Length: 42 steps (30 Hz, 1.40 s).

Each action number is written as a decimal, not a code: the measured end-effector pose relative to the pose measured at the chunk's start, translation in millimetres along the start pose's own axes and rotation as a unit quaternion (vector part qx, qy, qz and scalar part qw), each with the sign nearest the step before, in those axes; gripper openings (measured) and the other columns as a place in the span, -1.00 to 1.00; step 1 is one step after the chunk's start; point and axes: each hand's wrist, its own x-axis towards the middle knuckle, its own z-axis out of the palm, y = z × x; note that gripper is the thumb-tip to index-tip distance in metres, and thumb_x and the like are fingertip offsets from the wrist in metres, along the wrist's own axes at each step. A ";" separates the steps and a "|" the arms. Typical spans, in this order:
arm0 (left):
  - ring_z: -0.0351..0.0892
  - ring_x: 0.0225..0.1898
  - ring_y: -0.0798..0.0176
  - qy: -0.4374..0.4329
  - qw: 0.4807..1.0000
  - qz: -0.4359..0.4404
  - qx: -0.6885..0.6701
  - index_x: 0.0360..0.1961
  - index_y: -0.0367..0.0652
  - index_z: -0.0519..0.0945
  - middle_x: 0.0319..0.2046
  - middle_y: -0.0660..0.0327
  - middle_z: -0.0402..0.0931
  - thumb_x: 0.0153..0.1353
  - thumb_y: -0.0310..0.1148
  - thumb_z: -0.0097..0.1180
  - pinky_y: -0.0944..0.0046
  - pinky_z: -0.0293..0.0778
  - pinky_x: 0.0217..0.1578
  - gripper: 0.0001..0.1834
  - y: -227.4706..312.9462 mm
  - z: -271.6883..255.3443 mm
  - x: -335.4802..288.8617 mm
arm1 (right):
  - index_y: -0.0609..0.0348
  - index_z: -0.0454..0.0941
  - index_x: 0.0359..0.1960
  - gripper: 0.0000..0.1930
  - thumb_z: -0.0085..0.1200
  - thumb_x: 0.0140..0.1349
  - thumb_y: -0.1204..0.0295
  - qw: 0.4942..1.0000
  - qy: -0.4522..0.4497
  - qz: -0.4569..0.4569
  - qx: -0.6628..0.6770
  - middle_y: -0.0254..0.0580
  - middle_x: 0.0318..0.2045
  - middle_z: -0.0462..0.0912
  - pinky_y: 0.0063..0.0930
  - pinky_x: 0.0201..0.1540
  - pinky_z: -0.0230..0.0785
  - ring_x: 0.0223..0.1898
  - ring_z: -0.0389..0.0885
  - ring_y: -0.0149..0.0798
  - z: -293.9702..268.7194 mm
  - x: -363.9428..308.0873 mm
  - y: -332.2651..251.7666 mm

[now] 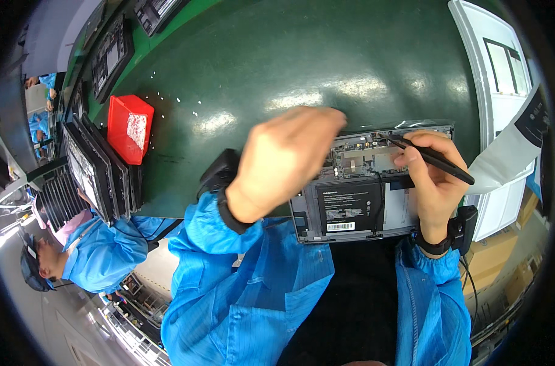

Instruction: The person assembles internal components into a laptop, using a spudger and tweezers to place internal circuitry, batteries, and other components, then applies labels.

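Note:
In front of me lies an open tablet-like device (405, 210) with its inner parts bare. A black battery (350, 207) with a printed label fills its near middle, and a circuit board (354, 163) runs along its far part. My right hand (436, 183) grips black tweezers (439, 161), whose tips reach down to the board near the device's far edge. Raised over the device's left end is my left hand (286, 158), smeared by motion. Its back faces up and its fingers are hidden, so whether it holds anything does not show.
A red bin (130, 129) of small white pieces stands at the left, with several white bits (179, 99) scattered nearby. Beside it lean stacked device housings (88, 165). White foam trays (472, 36) and a silvery bag (509, 152) are at right. A co-worker (100, 253) sits at left.

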 end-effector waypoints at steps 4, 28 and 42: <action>0.77 -0.40 0.20 0.045 0.956 -0.220 0.187 -0.33 -0.28 0.74 -0.41 0.05 0.74 0.17 -0.43 0.39 0.30 0.60 -0.32 -0.88 -16.4 -53.9 -9.3 | 0.43 0.58 -0.17 -0.84 0.25 0.25 0.67 1.000 0.006 -0.007 0.014 -0.05 -0.16 0.66 -0.62 -0.27 0.54 -0.28 0.71 -0.35 3.0 -0.1 0.6; 0.68 -0.14 -0.02 0.039 0.999 0.030 -0.002 -0.30 -0.24 0.72 -0.05 0.05 0.68 -0.06 -0.50 0.45 0.10 0.64 -0.18 -0.75 16.8 38.9 0.7 | 0.44 0.64 -0.09 -0.83 0.21 0.30 0.67 0.997 0.005 0.072 -0.002 -0.08 -0.22 0.73 -0.57 -0.13 0.62 -0.22 0.75 -0.33 1.1 1.5 -6.7; 0.72 -0.27 0.05 0.013 0.995 -0.042 -0.092 -0.31 -0.27 0.72 -0.26 0.08 0.73 0.07 -0.53 0.39 0.17 0.64 -0.23 -0.86 15.8 42.5 2.2 | 0.45 0.65 -0.09 -0.82 0.23 0.29 0.65 0.996 0.019 0.084 -0.011 -0.09 -0.26 0.74 -0.56 -0.12 0.62 -0.22 0.75 -0.34 6.4 3.5 -8.8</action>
